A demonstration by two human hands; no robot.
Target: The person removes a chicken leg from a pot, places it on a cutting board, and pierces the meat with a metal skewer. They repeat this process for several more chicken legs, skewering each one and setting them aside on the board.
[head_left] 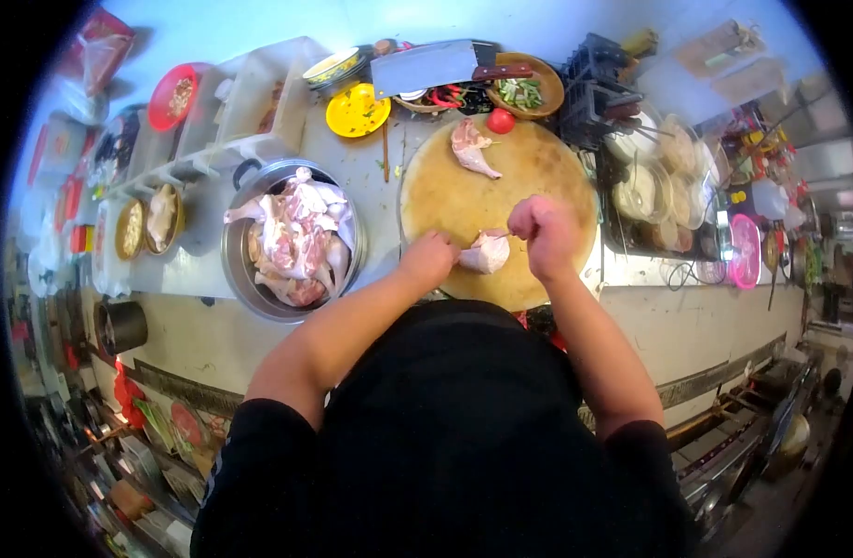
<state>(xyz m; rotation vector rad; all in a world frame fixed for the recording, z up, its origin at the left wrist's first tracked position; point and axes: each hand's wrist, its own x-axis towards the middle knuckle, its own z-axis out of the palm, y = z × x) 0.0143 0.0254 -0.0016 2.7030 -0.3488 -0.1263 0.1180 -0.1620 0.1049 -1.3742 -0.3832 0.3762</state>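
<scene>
A raw chicken leg [485,254] lies on the round wooden chopping board [436,200], close to my body. My left hand [429,260] is closed on the thin end of this leg. At the leg's other side, my right hand [546,232] is a fist raised over the board; what its fingers grip, if anything, is too small to make out. Another raw chicken leg [474,149] rests toward the back of the board. To the left, a large metal pot [233,279] is heaped with raw chicken legs [301,237].
A cleaver [426,68] lies across bowls behind the board, near a tomato [500,121] and a wooden bowl of chopped greens [529,91]. A yellow plate [359,110] and plastic bins [259,102] stand at back left. Black crates [599,93] and stacked bowls [636,191] stand right.
</scene>
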